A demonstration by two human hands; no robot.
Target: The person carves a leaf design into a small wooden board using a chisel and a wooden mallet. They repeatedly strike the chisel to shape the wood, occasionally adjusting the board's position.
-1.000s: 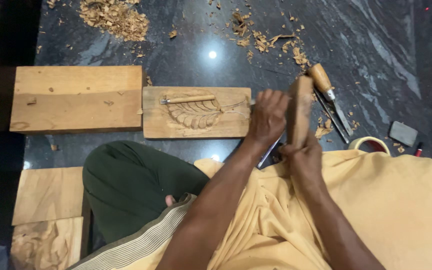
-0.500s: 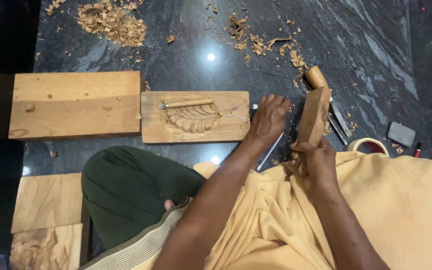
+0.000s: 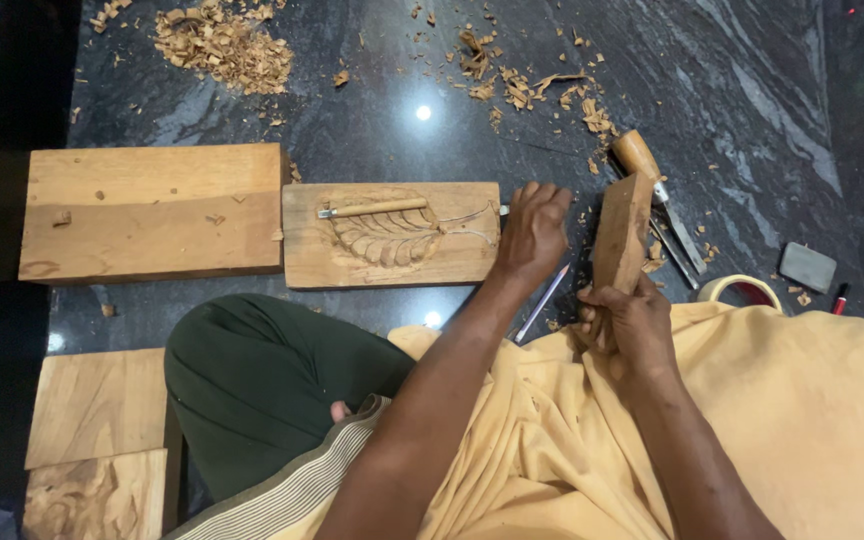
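Mallet [image 3: 620,232]: stiff, fairly heavy wood, best held low; clamped upright in right hand [image 3: 630,322], frame centre-right. Left hand [image 3: 532,232] loosely curled, resting on leaf carving board [image 3: 392,236].

A: left hand [image 3: 532,232] covers the carved board's [image 3: 392,235] right end, can't tell if fingers hold anything.
B: ack. mallet [image 3: 620,235] base buried in right hand [image 3: 630,325]. Lower-left boards [image 3: 97,445] cut by frame edge.

four wood boards [image 3: 152,210], perhaps three chisels [image 3: 372,208]
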